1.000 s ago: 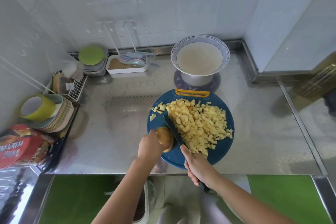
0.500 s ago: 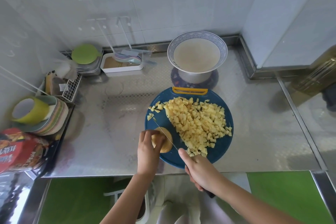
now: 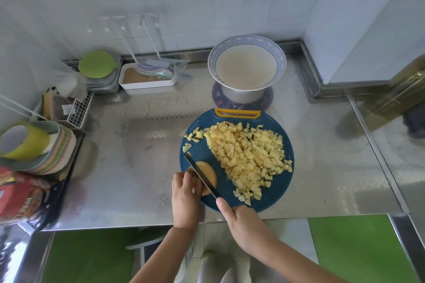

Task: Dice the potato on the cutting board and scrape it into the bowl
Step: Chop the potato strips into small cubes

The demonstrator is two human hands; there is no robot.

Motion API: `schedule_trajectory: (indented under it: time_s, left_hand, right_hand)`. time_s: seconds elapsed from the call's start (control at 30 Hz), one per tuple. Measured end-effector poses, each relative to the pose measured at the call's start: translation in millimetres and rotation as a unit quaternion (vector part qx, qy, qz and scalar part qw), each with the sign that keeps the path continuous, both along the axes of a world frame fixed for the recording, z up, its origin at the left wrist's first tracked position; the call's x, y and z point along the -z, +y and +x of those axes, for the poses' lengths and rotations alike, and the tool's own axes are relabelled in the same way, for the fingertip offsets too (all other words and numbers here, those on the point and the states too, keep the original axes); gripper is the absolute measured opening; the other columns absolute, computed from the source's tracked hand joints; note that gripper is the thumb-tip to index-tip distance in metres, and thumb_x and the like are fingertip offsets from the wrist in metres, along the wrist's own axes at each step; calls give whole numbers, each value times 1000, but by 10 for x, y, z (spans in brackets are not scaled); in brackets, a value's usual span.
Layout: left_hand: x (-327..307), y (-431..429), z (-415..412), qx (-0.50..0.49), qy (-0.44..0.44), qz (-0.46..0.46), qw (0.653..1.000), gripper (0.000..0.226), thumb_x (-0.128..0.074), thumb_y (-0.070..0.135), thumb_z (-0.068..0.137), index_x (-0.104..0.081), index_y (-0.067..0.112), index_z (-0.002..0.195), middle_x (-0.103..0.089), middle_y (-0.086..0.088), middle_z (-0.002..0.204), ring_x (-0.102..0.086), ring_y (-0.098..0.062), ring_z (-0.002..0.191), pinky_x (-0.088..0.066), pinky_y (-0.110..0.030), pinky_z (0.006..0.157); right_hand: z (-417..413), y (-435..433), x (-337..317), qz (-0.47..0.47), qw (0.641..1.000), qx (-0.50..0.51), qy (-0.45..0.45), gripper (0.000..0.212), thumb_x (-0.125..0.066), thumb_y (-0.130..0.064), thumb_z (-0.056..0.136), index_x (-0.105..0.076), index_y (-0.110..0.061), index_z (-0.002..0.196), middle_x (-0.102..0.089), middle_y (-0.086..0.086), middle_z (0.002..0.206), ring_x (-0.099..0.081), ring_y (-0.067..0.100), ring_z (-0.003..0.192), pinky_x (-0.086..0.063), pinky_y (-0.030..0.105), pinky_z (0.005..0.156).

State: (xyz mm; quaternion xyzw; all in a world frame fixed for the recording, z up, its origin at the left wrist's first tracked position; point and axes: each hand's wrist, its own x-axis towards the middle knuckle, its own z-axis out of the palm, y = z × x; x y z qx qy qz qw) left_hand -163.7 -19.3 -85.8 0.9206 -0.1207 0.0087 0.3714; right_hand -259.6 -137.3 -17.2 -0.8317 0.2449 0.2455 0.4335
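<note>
One potato piece (image 3: 208,175) is lying near-left on the cutting board (image 3: 273,200); I am pinning it with curled left fingers (image 3: 182,179), right fingers (image 3: 222,206) gripping the knife (image 3: 199,172), and should be keeping the tips tucked back.

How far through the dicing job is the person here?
Done: most of the potato lies as a diced pile on the cutting board. In hand: the left hand holds one uncut potato piece while the right hand sets the knife across it. Left: finishing that piece, then scraping everything into the bowl, which shows no dice.
</note>
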Motion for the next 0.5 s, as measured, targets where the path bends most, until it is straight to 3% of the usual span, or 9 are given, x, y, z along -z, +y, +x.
schedule_trajectory:
  time_s: [0.17, 0.27, 0.4, 0.5]
  left_hand:
    - [-24, -20, -6, -11, 7, -7, 1000, 18, -57, 6, 93, -59, 3, 111, -44, 2, 103, -54, -24, 91, -47, -31, 71]
    - [-66, -46, -14, -22, 43, -32, 998, 22, -55, 15, 96, -57, 5, 115, -47, -7, 115, -54, -22, 100, -52, -33, 78]
    - [-114, 17, -24, -2, 85, -35, 996, 53, -72, 29, 82, -51, 15, 128, -38, 0, 133, -42, -9, 111, -43, -20, 90]
    - [-160, 44, -16, 11, 117, -20, 993, 63, -77, 26, 79, -49, 18, 135, -43, 2, 140, -46, -14, 121, -38, -15, 92]
  right_hand:
    - [-26, 45, 47, -67, 997, -17, -14, 57, -19, -63, 96, -39, -22, 62, -44, -6, 60, -43, 8, 54, -34, 21, 50]
    - [-70, -43, 69, -19, 999, 16, -41, 58, -25, -60, 96, -37, -20, 57, -40, -5, 50, -40, 11, 48, -33, 24, 52]
    - [-97, -114, 114, 14, 995, 74, -66, 63, -24, -66, 87, -34, -15, 51, -39, -5, 41, -39, 11, 45, -29, 25, 53]
    - [-56, -116, 238, 18, 996, 77, -45, 68, -20, -70, 82, -36, -11, 53, -39, 3, 51, -41, 17, 52, -33, 31, 59]
